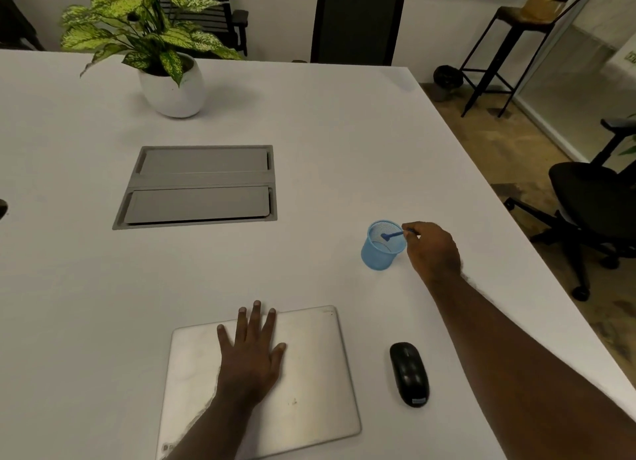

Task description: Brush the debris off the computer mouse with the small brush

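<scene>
A black computer mouse lies on the white table near the front, right of a closed silver laptop. My left hand rests flat on the laptop lid, fingers spread. Farther back stands a blue mesh cup. My right hand is at the cup's right rim, fingers pinched on the handle of a small blue brush, whose head is over the cup's mouth.
A grey recessed cable hatch sits in the middle of the table. A potted plant in a white pot stands at the back left. The table's right edge runs diagonally past my right arm; office chairs stand beyond it.
</scene>
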Available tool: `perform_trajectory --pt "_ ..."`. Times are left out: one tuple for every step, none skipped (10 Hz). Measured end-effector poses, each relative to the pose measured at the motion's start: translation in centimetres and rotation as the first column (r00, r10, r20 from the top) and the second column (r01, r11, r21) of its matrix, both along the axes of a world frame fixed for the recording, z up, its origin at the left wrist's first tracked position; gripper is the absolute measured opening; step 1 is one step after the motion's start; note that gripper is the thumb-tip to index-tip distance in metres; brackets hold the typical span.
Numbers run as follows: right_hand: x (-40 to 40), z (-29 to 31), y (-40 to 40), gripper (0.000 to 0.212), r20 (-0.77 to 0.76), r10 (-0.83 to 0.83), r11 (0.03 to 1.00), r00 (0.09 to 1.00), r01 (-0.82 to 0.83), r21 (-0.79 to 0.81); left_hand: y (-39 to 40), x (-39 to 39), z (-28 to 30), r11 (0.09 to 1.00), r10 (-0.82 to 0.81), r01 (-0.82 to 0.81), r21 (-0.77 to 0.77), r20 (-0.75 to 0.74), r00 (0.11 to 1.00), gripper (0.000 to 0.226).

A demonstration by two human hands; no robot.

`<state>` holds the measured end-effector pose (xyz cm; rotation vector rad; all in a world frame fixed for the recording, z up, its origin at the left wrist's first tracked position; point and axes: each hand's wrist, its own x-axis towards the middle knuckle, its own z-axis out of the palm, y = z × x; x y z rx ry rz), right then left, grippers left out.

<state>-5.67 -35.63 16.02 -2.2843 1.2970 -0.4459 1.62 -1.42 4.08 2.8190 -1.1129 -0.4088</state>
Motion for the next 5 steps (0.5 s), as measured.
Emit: perform_trajectory --pt "0.8 -1.6 -0.6 0.034 -0.16 0.115 0.992 0.98 -0.12 -0.024 0.2 0.0 -0.4 1.0 -0.003 0.003 -0.003 -0.004 1.0 0.068" --pt "1.4 -2.8 -0.7 0.035 -0.282 0.16 0.982 0.946 -0.18 -0.048 0.2 -0.2 -0.7 1.0 -0.004 0.004 -0.019 -0.011 1.0 0.067" --pt "2.0 -3.1 -0.4 0.034 -0.362 0.177 0.973 0.915 -0.219 -0.078 0.2 -0.1 -0.8 0.999 0.01 -0.011 -0.036 -0.016 1.0 0.067" --pt "2.2 -3.5 0.0 0.033 -0.34 0.173 0.978 0.924 -0.203 -0.053 0.4 -0.1 -1.2 0.999 0.01 -0.01 -0.042 -0.008 1.0 0.067" --pt "2.3 -3.3 0.3 0.039 -0.244 0.122 0.992 0.962 -0.118 0.031 0.2 -0.2 -1.6 0.999 0.009 -0.009 -0.04 -0.003 1.0 0.067"
